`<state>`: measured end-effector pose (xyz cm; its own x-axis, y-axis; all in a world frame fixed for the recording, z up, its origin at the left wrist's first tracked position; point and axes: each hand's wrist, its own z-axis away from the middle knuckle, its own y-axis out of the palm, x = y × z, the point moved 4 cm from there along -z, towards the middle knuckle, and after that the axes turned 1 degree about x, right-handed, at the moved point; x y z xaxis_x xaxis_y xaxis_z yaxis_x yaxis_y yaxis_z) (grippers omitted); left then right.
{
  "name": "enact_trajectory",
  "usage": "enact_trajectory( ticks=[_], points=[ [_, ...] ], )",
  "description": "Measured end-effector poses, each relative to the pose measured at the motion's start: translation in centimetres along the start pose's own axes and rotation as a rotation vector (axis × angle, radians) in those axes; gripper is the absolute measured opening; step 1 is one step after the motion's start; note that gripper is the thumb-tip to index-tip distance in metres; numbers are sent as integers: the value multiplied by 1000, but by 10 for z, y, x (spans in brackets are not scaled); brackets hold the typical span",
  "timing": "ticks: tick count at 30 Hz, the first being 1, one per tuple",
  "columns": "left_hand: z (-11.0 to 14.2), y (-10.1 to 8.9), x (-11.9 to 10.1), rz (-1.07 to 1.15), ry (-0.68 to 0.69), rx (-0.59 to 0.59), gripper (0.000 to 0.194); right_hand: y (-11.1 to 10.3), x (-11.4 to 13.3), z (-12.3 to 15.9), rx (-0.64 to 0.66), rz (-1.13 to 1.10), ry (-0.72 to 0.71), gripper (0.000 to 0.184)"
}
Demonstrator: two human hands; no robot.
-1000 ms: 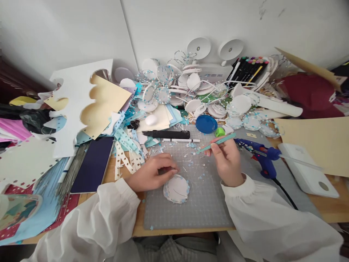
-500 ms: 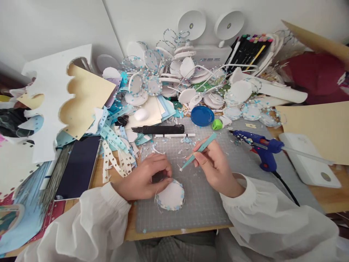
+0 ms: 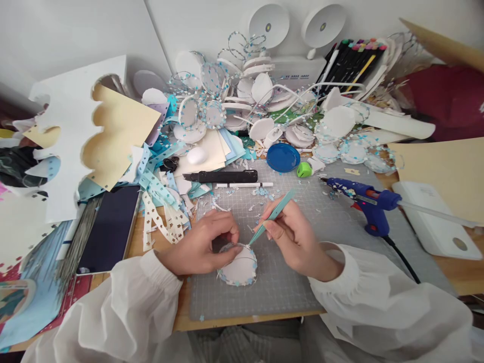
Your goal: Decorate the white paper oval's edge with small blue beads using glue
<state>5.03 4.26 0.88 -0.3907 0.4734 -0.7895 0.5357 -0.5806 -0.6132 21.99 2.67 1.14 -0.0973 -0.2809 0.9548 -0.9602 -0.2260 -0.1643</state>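
Note:
My left hand (image 3: 207, 244) is closed on the upper left edge of a round white disc (image 3: 239, 269), thumb on top. Small pale blue and white star-shaped pieces line the disc's rim, and a thin wire runs around it. Pinched in my right hand (image 3: 289, 232) is a pair of teal tweezers (image 3: 273, 216), slanting down to the left. Their tips are at the top right rim of the disc, by a small white piece; whether the tips still grip it I cannot tell. Beneath the disc lies a grey cutting mat (image 3: 287, 297).
A blue glue gun (image 3: 372, 201) lies to the right, its cord running toward me. Beyond my hands are a black utility knife (image 3: 223, 176), a white pen (image 3: 245, 185), a blue lid (image 3: 283, 157) and a green sharpener (image 3: 303, 170). A phone (image 3: 109, 229) lies left, near paper strips (image 3: 164, 217).
The tweezers in my right hand have moved down and left, bringing the small white piece to the disc's rim. My left hand keeps its hold; the disc has shifted slightly upward in view.

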Motion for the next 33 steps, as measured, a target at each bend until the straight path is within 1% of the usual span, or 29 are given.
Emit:
enact_trajectory(
  ticks=[6,11,16,21,27,33],
  points=[
    [1,0,0,-3,11,-1,10,4,-3,2,3,63,-9,8],
    [1,1,1,-2,21,-5,10,4,-2,2,6,86,-21,6],
    [1,2,2,-3,15,0,10,4,-1,1,19,94,-4,8],
    [0,1,2,-2,4,-3,9,5,-3,-1,28,40,54,9],
    [1,1,1,-2,6,-6,10,4,-8,-3,37,-44,168,14],
    [0,1,0,2,12,0,11,7,-8,-4,62,-81,191,12]
  ],
)
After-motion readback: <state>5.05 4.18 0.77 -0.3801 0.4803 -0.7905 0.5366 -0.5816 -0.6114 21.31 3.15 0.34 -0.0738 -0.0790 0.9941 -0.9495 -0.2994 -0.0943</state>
